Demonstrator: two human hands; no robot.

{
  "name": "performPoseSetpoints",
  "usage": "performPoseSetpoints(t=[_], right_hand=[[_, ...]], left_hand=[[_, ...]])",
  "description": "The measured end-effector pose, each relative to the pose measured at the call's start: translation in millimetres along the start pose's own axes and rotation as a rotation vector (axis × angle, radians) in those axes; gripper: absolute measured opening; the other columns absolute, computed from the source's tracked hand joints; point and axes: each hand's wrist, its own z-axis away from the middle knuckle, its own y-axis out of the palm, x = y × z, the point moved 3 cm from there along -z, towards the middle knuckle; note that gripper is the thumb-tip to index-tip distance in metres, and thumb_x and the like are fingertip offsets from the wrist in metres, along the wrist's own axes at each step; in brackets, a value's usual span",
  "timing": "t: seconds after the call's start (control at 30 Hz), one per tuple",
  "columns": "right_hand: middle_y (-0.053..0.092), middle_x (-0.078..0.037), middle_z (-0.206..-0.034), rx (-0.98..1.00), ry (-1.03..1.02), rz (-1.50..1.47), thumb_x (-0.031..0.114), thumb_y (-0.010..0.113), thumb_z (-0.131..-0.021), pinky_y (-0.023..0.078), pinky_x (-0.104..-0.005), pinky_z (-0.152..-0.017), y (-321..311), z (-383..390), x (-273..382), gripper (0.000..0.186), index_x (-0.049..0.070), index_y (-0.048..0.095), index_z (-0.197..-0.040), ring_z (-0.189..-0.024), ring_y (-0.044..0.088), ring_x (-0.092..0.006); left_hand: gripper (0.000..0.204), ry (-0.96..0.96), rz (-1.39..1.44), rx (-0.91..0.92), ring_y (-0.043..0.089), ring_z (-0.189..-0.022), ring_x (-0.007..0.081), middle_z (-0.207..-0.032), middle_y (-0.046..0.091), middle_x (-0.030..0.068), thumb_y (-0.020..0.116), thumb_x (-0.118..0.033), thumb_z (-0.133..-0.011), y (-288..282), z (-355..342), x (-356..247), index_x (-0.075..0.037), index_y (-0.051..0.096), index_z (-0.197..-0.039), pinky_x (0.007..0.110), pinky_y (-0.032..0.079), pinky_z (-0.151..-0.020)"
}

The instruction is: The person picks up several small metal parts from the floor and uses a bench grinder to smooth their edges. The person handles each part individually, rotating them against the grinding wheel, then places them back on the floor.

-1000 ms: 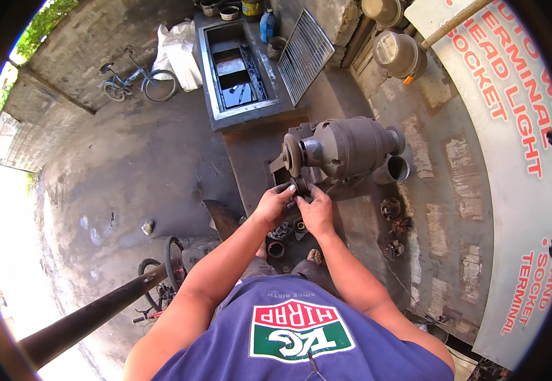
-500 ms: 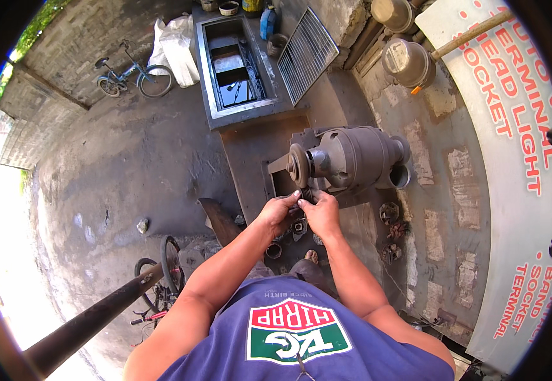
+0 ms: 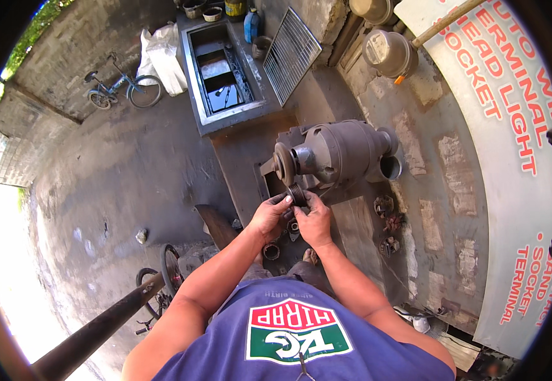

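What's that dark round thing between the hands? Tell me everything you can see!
The small, dark, round ridged piece looks like metal, with grooves running around its side. The person's bare left hand and bare right hand grip it from opposite sides, partly hiding it. In the picture it sits just below a dusty brown round wheel; whether they touch, I can't tell.

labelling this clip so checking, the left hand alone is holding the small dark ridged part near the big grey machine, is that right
Not quite: "alone" is wrong. In the head view, the left hand and right hand together hold the small dark ridged part near the big grey machine.
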Motion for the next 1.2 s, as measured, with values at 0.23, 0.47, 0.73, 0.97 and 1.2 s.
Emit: performPoseSetpoints(t=[0.23, 0.47, 0.73, 0.97, 1.2], right_hand=[[0.083, -0.017, -0.102, 0.039, 0.111, -0.004, 0.005, 0.081, -0.091, 0.062, -0.0424, -0.087, 9, -15, 10, 0.028, 0.002, 0.079, -0.119, -0.096, 0.081, -0.0338], [0.083, -0.018, -0.103, 0.09, 0.136, 0.071, 0.008, 0.083, -0.091, 0.063, -0.0427, -0.086, 14, -21, 11, 0.026, 0.002, 0.08, -0.116, -0.096, 0.081, -0.0349], [0.077, -0.025, -0.115, 0.08, 0.079, 0.173, 0.009, 0.085, -0.087, 0.06, -0.0481, -0.098, -9, 12, 5, 0.04, 0.0, 0.076, -0.125, -0.11, 0.075, -0.0431], [0.081, -0.02, -0.108, 0.032, 0.016, 0.164, 0.007, 0.083, -0.09, 0.061, -0.0457, -0.091, 9, -9, 8, 0.032, 0.003, 0.079, -0.121, -0.104, 0.078, -0.0386], [0.082, -0.02, -0.1, 0.121, 0.188, 0.131, 0.008, 0.083, -0.091, 0.062, -0.0449, -0.084, 16, -28, 20, 0.024, 0.002, 0.081, -0.114, -0.093, 0.081, -0.0379]], left_hand=[[0.035, -0.062, 0.02, -0.132, 0.069, -0.118, 0.0244, -0.126, 0.075, 0.0131, 0.069, -0.024, -0.113, -16, -12, 0, 0.004, 0.072, -0.132, 0.042, 0.053, -0.112], [0.032, -0.094, 0.093, -0.153, 0.069, -0.116, 0.0255, -0.122, 0.074, 0.0136, 0.069, -0.024, -0.113, -20, -12, -2, 0.004, 0.073, -0.127, 0.043, 0.054, -0.11], [0.051, 0.229, -0.334, 0.05, 0.067, -0.13, 0.0204, -0.14, 0.073, 0.0096, 0.076, -0.009, -0.106, -8, 13, 0, 0.003, 0.061, -0.153, 0.039, 0.052, -0.117], [0.038, 0.004, -0.035, -0.042, 0.068, -0.122, 0.0236, -0.135, 0.073, 0.0111, 0.065, -0.026, -0.115, -18, -9, 2, 0.002, 0.067, -0.142, 0.041, 0.052, -0.114], [0.035, -0.077, 0.032, -0.132, 0.068, -0.115, 0.0238, -0.125, 0.074, 0.0122, 0.064, -0.029, -0.116, -24, -22, -2, 0.002, 0.072, -0.128, 0.042, 0.056, -0.108]])
